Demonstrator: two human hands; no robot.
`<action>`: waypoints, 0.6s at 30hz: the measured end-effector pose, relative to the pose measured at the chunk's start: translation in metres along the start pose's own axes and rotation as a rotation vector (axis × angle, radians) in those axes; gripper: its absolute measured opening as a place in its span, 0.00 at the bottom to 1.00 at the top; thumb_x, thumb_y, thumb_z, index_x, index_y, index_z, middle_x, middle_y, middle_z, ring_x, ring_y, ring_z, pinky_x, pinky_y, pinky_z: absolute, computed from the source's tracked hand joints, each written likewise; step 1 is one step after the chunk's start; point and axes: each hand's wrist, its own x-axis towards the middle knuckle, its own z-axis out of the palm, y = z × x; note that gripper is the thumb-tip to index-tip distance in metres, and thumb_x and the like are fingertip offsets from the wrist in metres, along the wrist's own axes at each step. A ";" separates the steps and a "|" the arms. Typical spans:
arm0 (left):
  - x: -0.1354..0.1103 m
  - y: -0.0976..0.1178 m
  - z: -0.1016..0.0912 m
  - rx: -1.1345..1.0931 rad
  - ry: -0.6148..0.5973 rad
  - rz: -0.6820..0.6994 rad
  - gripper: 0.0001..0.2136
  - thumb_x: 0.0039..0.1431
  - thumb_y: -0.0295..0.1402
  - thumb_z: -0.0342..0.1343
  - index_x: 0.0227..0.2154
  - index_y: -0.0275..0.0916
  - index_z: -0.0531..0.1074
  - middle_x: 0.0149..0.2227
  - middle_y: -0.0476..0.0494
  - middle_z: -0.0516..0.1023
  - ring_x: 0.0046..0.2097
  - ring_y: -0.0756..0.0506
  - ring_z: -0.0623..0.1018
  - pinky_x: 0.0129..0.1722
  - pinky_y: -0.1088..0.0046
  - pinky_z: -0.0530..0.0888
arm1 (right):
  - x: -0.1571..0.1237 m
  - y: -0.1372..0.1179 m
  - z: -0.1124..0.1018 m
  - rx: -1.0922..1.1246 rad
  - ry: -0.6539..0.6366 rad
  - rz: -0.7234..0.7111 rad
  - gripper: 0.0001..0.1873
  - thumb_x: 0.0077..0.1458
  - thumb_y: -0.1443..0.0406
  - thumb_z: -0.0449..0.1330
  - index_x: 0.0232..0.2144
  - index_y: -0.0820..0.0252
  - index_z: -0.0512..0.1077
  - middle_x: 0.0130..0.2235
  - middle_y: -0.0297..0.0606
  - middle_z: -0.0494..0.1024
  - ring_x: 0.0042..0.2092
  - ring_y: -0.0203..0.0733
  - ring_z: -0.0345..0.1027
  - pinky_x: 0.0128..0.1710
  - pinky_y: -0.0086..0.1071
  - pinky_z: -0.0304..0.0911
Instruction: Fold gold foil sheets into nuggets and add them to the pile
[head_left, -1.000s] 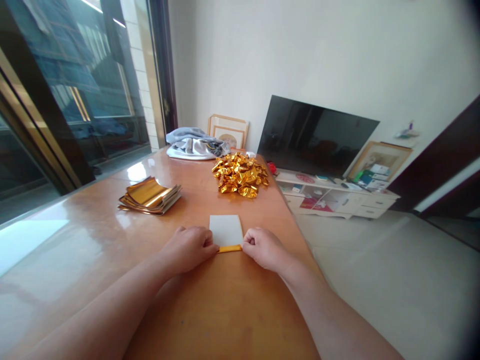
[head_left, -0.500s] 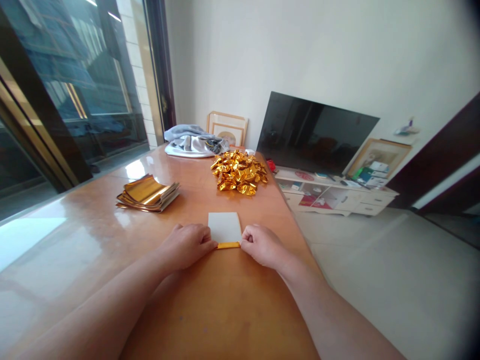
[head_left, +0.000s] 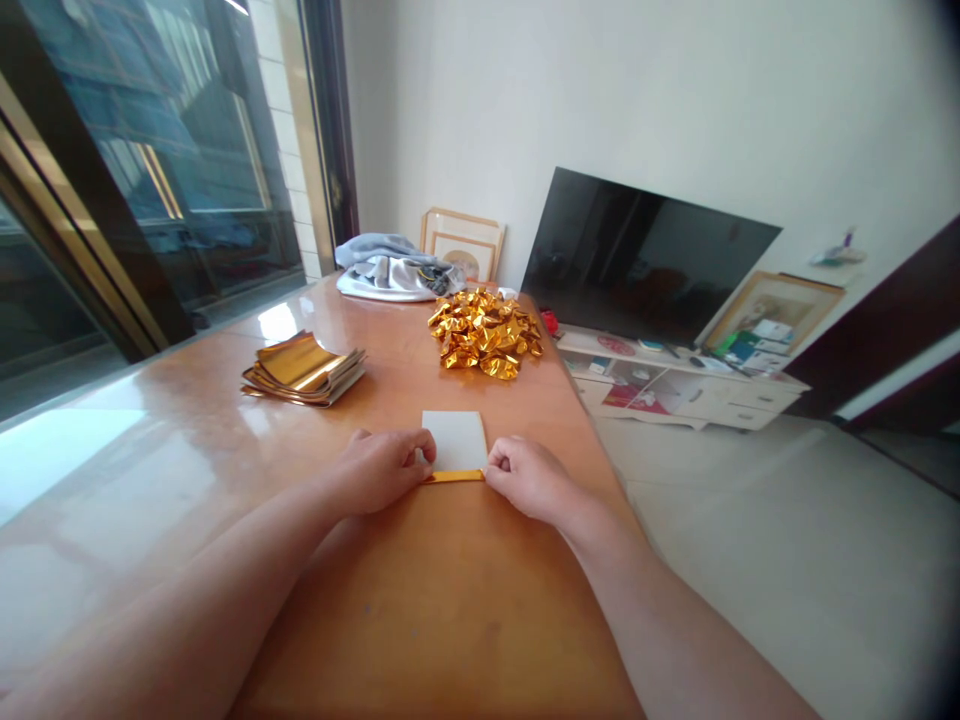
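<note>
Since the earlier frame, the left hand [head_left: 381,470] has shifted up the sheet, so its fingertips now sit at the lower left corner rather than only at the end of the fold, and more of the narrow gold band shows beside them. The work lies on the glossy orange wooden tabletop [head_left: 427,610], near its edge closest to the person: a thin rectangular white-backed gold foil sheet [head_left: 454,440], its near edge turned over into a narrow shiny gold fold [head_left: 453,476]. The left hand's grip is narrow, with curled fingers pinching the sheet's left corner and the fold's left end. The right hand [head_left: 529,478] pinches the fold's right end just as narrowly, though the exact finger contact is hidden. The foil looks very light, soft and easily creased, and it may slide on the polished surface, so the firmest hold seems to be at both ends of the fold, with even, gentle pressure. Farther up the tabletop lie a flat stack of gold foil sheets [head_left: 304,370] to the left and a heap of crumpled gold foil [head_left: 484,335] straight ahead, with a grey and white cloth bundle [head_left: 394,270] beyond them.
</note>
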 end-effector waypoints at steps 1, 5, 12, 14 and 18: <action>0.000 -0.001 0.000 0.006 0.000 0.005 0.09 0.60 0.42 0.53 0.39 0.46 0.72 0.30 0.53 0.79 0.33 0.46 0.76 0.35 0.72 0.63 | 0.000 0.000 0.000 -0.002 -0.001 0.004 0.07 0.55 0.64 0.60 0.26 0.58 0.72 0.33 0.35 0.77 0.33 0.36 0.65 0.29 0.28 0.49; 0.002 -0.004 0.004 0.060 0.032 0.050 0.09 0.61 0.42 0.53 0.41 0.46 0.73 0.29 0.54 0.78 0.33 0.46 0.76 0.39 0.69 0.63 | 0.000 0.000 0.000 0.001 -0.001 0.004 0.07 0.55 0.63 0.60 0.26 0.58 0.71 0.32 0.34 0.77 0.32 0.36 0.64 0.28 0.28 0.48; -0.002 0.007 0.010 0.219 0.128 0.370 0.19 0.62 0.24 0.48 0.48 0.52 0.77 0.42 0.44 0.75 0.46 0.42 0.74 0.47 0.66 0.63 | 0.000 0.002 0.001 0.020 0.006 -0.016 0.06 0.54 0.65 0.58 0.25 0.57 0.71 0.31 0.33 0.76 0.30 0.35 0.63 0.26 0.28 0.47; -0.004 0.011 0.010 0.255 0.102 0.416 0.22 0.65 0.25 0.46 0.50 0.57 0.77 0.39 0.44 0.73 0.43 0.43 0.73 0.45 0.67 0.64 | 0.001 0.003 0.002 0.027 -0.008 -0.009 0.06 0.54 0.65 0.58 0.25 0.58 0.71 0.30 0.33 0.76 0.30 0.35 0.63 0.26 0.28 0.46; -0.003 0.013 0.011 0.318 0.090 0.461 0.20 0.66 0.28 0.48 0.50 0.60 0.78 0.37 0.43 0.71 0.41 0.43 0.71 0.42 0.67 0.63 | 0.002 0.003 0.004 0.021 -0.005 0.010 0.07 0.54 0.65 0.58 0.24 0.58 0.71 0.31 0.33 0.77 0.31 0.35 0.64 0.27 0.28 0.47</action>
